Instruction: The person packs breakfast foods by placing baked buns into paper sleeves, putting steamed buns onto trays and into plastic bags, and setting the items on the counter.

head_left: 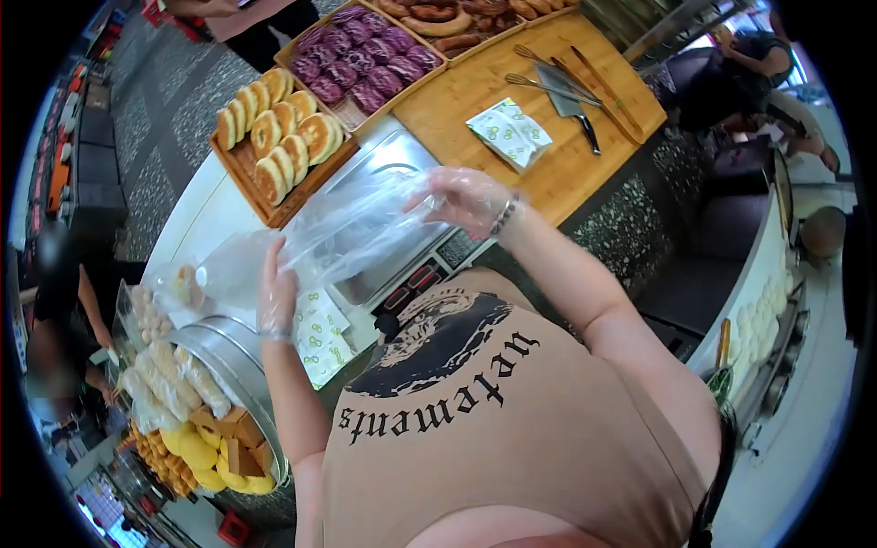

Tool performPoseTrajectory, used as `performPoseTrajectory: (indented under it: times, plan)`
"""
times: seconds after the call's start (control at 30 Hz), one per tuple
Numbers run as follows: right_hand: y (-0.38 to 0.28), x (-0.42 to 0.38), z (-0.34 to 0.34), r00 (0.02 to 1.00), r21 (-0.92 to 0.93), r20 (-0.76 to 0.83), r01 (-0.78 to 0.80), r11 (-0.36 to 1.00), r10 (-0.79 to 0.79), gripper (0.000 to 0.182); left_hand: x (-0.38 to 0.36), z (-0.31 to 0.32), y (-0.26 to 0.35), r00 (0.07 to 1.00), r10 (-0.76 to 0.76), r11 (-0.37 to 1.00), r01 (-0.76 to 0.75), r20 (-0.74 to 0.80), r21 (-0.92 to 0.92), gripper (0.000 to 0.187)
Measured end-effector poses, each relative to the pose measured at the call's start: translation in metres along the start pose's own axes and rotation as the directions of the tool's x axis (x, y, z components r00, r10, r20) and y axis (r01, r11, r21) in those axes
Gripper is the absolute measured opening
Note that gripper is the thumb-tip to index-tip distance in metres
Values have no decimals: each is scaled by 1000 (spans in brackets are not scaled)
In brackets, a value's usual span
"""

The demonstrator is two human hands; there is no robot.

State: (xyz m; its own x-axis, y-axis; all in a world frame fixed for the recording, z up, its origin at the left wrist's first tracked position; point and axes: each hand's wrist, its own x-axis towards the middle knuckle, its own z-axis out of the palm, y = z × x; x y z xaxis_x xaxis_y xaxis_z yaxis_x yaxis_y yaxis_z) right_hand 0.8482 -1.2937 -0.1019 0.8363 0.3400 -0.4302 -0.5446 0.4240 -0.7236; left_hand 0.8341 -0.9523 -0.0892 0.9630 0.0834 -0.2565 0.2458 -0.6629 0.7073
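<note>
A clear plastic bag (343, 219) stretches between my two hands above the digital scale (406, 151). My right hand (470, 201), in a clear disposable glove, pinches the bag's right end between thumb and fingers. On the left, my gloved left hand (277, 290) grips the other end; its fingers point away from me and are partly hidden by the film. The scale's steel pan shows through the plastic, its buttons on the side near my body. Beneath and beside my left hand lies a white paper bag (322, 340) with a green print.
A wooden tray (274, 212) of round flat breads stands beyond the scale, near purple buns (352, 59). On the wooden board (438, 110) lie a patterned packet (509, 134), a knife (585, 128), whisks and tongs. Left are bagged buns (178, 379) and a steamer (233, 342). People stand around.
</note>
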Motion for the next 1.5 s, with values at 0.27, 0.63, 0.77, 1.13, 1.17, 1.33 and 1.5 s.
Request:
performPoseTrajectory:
  times: [0.27, 0.63, 0.77, 1.13, 1.17, 1.33, 1.5]
  plan:
    - [-12, -4, -15, 995, 483, -26, -74, 873, 99, 22, -54, 14, 54, 942, 200, 22, 271, 269, -962, 59]
    - [7, 50, -80, 920, 145, 376, -178, 973, 112, 21, 1, 74, 26, 947, 102, 991, -123, 303, 50, 45]
    - [-41, 65, -182, 751, -923, -371, -233, 306, -547, 48, -5, 95, 23, 968, -167, 979, 140, 189, 150, 50]
    - [19, 129, -342, 900, -364, -433, -122, 923, -51, 40, -1, 113, 14, 898, -404, 886, 431, 175, -170, 55]
    - [20, 124, -329, 900, -400, -409, -30, 916, -149, 39, -1, 114, 17, 888, -405, 869, 448, 218, -211, 54]
    - [-20, 59, -200, 969, -56, -187, 151, 987, -159, 54, 0, 116, 19, 853, -457, 775, 521, 252, -357, 53]
    - [7, 48, -89, 902, -162, 278, -294, 942, 329, 63, 0, 125, 17, 863, -439, 802, 502, 249, -324, 55]
